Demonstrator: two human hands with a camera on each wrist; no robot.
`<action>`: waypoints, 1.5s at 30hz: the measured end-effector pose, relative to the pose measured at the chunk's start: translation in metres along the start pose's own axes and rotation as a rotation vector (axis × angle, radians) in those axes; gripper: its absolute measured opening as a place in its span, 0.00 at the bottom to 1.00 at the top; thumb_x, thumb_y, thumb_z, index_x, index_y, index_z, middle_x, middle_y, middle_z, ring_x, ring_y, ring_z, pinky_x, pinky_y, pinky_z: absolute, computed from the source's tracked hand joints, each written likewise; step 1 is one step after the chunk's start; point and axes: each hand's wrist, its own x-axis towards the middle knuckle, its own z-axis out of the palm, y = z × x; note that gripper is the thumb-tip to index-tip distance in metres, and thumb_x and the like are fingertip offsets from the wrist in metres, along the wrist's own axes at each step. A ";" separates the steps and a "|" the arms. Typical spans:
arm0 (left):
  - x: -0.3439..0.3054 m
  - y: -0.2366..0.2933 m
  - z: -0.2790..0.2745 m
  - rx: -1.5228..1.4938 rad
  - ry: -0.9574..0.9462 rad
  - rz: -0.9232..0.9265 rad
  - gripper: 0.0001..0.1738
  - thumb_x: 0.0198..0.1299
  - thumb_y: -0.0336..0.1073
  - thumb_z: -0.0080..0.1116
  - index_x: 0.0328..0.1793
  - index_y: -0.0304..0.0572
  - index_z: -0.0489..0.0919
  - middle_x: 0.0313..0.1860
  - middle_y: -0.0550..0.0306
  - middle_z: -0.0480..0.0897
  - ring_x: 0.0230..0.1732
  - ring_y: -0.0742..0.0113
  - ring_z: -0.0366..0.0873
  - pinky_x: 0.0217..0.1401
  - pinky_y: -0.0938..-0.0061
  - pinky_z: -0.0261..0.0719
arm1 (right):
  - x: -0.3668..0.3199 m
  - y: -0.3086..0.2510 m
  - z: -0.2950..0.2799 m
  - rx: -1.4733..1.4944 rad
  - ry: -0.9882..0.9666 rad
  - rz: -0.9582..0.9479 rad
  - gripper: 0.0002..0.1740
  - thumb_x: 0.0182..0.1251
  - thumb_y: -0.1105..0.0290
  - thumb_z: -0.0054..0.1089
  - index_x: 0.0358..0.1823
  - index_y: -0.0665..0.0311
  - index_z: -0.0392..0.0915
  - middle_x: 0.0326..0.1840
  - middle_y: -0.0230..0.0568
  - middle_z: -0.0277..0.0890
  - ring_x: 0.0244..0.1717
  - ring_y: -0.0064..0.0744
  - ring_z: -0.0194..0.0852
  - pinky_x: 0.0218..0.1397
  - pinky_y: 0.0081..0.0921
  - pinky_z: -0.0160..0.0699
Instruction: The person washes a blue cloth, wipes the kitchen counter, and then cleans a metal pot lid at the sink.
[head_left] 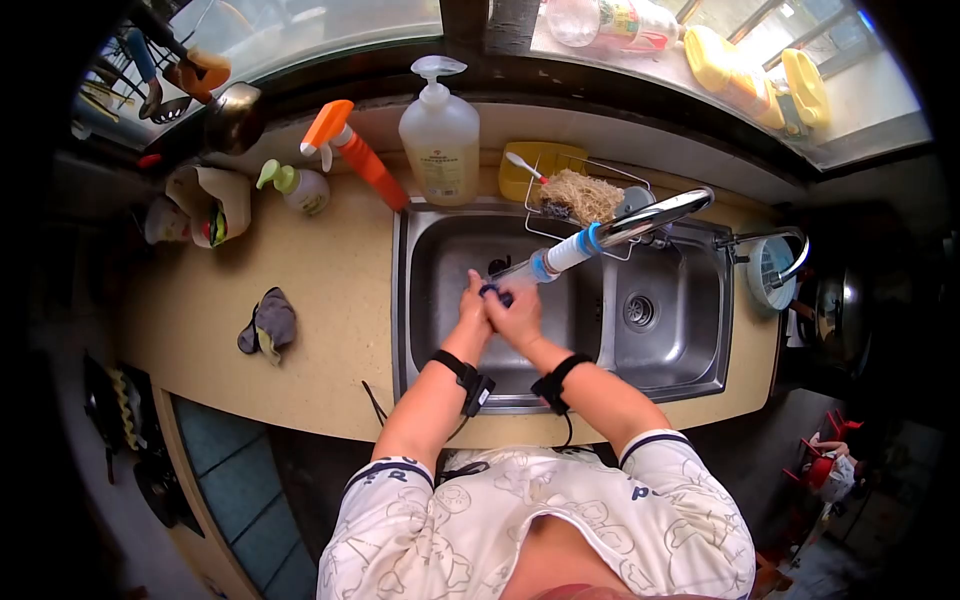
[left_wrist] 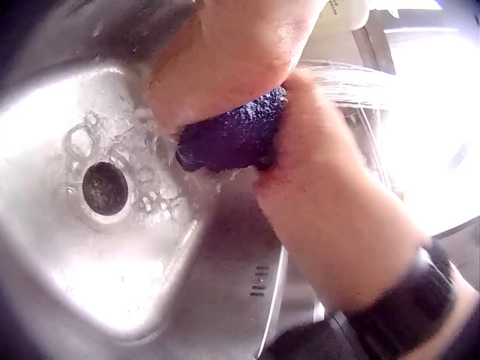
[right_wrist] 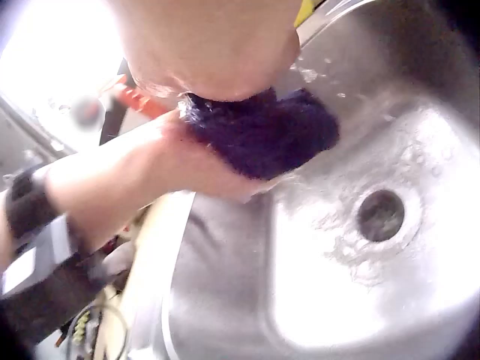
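Note:
Over the left basin of the steel sink (head_left: 425, 260), both hands hold a wet, dark blue cloth (right_wrist: 281, 135) between them. My left hand (head_left: 473, 305) grips it from the left, and my right hand (head_left: 518, 318) from the right. Seen from the left wrist, the bunched cloth (left_wrist: 229, 139) shows between the two hands, its ends tucked into the palms. Water (left_wrist: 349, 82) runs down onto the hands from the faucet (head_left: 655, 212), which has a clear and white nozzle extension (head_left: 570, 253). Most fingertips are hidden behind the cloth and hands.
A wire rack (head_left: 535, 225) with a scrubber (head_left: 585, 195) stands behind the sink. Along the back are a large pump bottle (head_left: 440, 150), an orange spray bottle (head_left: 365, 160) and a green-topped pump bottle (head_left: 300, 190). A grey cloth (head_left: 272, 322) lies on the left counter.

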 end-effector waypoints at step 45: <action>-0.125 0.102 0.048 1.026 -0.519 0.811 0.19 0.50 0.25 0.54 0.52 0.38 0.73 0.46 0.56 0.76 0.50 0.67 0.73 0.56 0.76 0.67 | 0.025 0.066 -0.015 1.073 -0.670 1.109 0.12 0.63 0.60 0.52 0.44 0.55 0.72 0.35 0.29 0.75 0.30 0.20 0.73 0.23 0.09 0.65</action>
